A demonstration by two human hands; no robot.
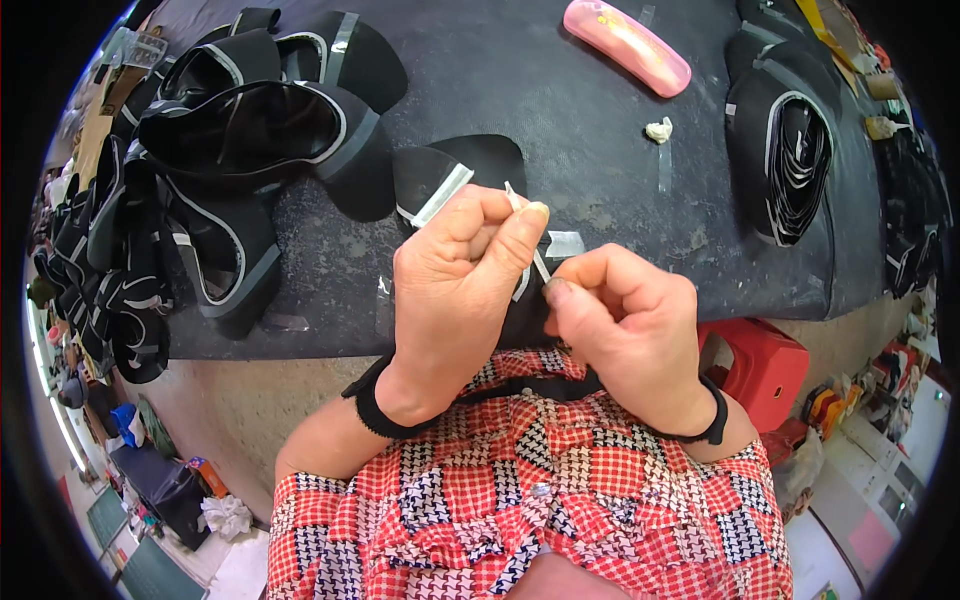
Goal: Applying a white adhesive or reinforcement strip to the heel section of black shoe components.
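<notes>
Over the table's near edge, my left hand (465, 265) pinches a thin whitish strip (541, 266) between thumb and forefinger, its tip poking up past them. The strip's lower end sits between the thumb and fingers of my right hand (630, 325), so it runs slantwise from hand to hand. Behind and beneath both hands lies a black shoe-upper-like piece (480, 155) with pale edging. A whitish tape strip (443, 196) lies across it beside my left knuckles, and a clear tape piece (566, 244) shows above my right hand. My hands hide much of the black piece.
Several black curved pieces with grey edging (355, 150) are heaped at the left. A nested black stack (800, 165) lies right. Farther back are a pink case (628, 45) and a crumpled white wad (659, 130) on the dark table (590, 150). A red stool (765, 370) stands below right.
</notes>
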